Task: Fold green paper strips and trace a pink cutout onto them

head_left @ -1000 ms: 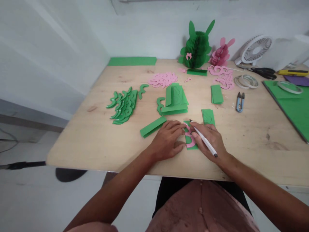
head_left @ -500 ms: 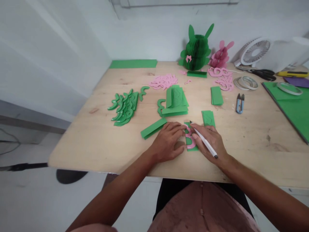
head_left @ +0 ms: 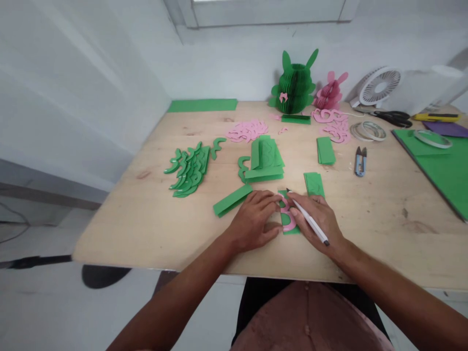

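Observation:
In my right hand [head_left: 317, 219] is a white pen [head_left: 310, 222] with a dark tip and dark end, slanting up to the left. Its tip is at the top of a pink curved paper cutout [head_left: 288, 222], shaped like a 3. That cutout lies on a small green paper piece [head_left: 291, 232] near the table's front. My left hand [head_left: 254, 220] lies flat with fingers stretched; its fingertips and thumb touch the cutout's left edge. Close by are a folded green strip [head_left: 231, 201] and another small green piece [head_left: 313, 184]. My right fingers hide part of the green paper.
Green curved cutouts [head_left: 190, 170] lie piled at left, pink cutouts [head_left: 248, 130] farther back. Folded green papers [head_left: 266, 156] sit mid-table. Blue snips [head_left: 360, 163], tape rolls [head_left: 369, 130], black scissors [head_left: 395, 118] and a white fan [head_left: 380, 87] are at right. Paper figures [head_left: 295, 90] stand behind.
The view has tilted slightly upward, so everything appears a little lower. Both hands stay over the cutout, and the pen tip remains near its top with little visible movement.

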Motion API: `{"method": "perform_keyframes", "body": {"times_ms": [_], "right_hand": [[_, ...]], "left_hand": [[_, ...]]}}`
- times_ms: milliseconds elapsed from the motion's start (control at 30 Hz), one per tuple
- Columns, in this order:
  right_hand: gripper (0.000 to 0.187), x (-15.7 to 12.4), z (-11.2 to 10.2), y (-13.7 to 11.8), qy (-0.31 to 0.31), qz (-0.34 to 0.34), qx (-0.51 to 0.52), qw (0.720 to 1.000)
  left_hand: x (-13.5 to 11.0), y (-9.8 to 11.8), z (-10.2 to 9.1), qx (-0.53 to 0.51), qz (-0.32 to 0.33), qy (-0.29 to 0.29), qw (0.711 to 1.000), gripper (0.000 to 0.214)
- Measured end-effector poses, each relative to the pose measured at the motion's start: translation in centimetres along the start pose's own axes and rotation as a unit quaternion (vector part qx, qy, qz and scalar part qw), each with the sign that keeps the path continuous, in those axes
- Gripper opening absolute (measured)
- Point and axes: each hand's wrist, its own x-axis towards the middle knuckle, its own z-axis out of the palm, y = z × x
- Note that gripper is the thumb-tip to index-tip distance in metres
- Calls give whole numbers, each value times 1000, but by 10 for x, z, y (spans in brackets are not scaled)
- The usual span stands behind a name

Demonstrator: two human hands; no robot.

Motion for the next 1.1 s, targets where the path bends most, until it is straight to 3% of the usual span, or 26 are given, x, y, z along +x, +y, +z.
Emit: {"method": "perform_keyframes", "body": {"times_ms": [1100], "right_hand": [[31, -7, 3, 4, -14, 46, 43, 998]], "left_hand": [[-1, 3, -2, 0, -5, -27, 1000, 29]]}}
